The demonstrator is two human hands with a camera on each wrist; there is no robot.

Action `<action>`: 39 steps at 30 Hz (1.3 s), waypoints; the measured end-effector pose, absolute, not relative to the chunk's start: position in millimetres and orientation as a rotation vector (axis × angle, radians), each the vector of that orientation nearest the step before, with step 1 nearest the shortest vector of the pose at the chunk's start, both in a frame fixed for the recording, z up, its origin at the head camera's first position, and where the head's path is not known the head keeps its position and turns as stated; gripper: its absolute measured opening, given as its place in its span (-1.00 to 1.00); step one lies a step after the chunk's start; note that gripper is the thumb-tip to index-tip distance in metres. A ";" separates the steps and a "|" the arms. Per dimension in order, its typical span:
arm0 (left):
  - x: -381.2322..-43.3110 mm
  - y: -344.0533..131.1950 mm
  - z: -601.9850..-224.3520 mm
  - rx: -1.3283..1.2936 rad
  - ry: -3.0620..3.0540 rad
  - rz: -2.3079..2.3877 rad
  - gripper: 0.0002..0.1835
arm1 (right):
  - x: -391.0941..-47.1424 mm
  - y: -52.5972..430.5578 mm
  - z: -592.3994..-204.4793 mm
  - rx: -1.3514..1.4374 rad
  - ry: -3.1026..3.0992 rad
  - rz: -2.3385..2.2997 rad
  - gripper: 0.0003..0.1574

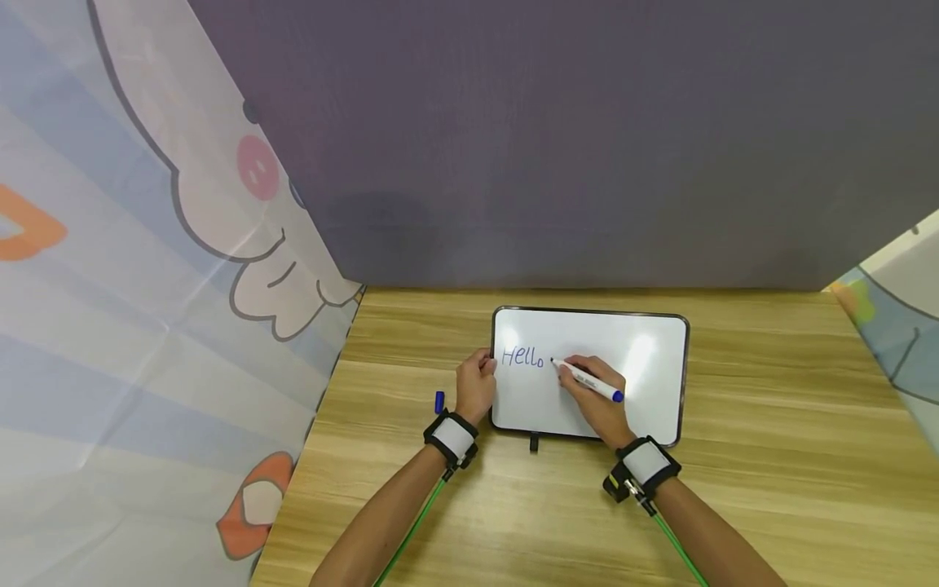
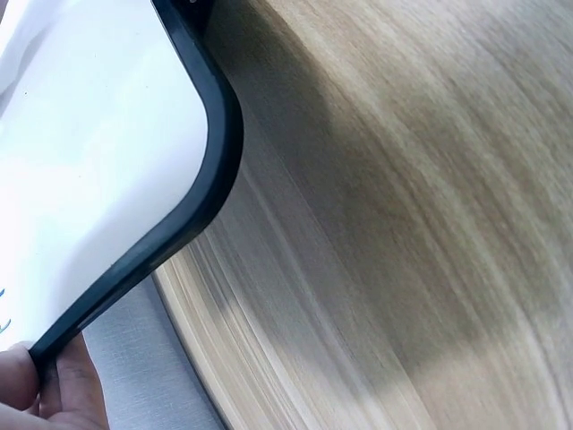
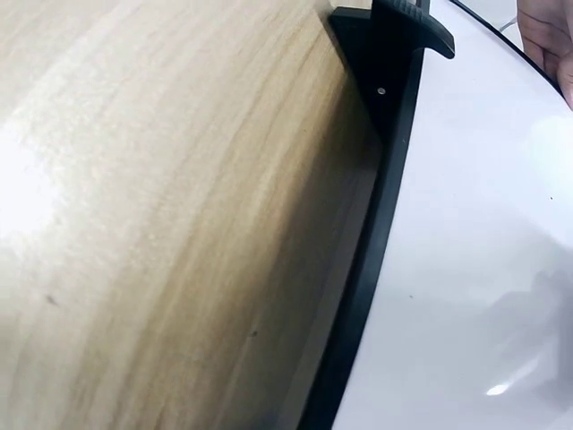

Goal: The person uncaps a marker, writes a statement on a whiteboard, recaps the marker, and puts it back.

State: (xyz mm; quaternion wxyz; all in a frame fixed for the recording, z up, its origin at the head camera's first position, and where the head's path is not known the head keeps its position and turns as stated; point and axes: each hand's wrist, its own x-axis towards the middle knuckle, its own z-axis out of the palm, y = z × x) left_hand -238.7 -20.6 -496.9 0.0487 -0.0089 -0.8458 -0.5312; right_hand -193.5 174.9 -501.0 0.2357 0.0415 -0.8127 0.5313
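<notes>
A whiteboard (image 1: pixel 528 403) with a thin black frame has "Hello" handwritten in blue on its left part. My left hand (image 1: pixel 475 387) grips the board's left edge; in the left wrist view its thumb lies on the front side and its fingers (image 2: pixel 79 385) go behind the frame. My right hand (image 1: pixel 603 405) is over the board, holding a white marker (image 1: pixel 587 378) with a blue end, its dark tip just right of the last letter. In the right wrist view, neither the marker nor the right hand shows.
A blue marker cap (image 1: pixel 439 402) lies on the wooden table (image 1: pixel 763 391), left of my left hand. A black foot (image 3: pixel 380 63) juts from the board's near edge. Behind the table rises a grey panel (image 1: pixel 587 163), with a cartoon-print cloth (image 1: pixel 147 367) along the left.
</notes>
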 end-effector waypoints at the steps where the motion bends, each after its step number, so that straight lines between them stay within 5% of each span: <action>1: -239.1 -20.5 -497.2 -0.027 -2.579 -1.618 -0.79 | -192.3 174.3 -499.9 0.107 -2.237 1.456 -0.85; 39: -240.1 -20.5 -496.4 -0.028 -2.568 -1.602 -0.81 | -178.5 170.3 -479.0 0.064 -2.233 1.514 -0.84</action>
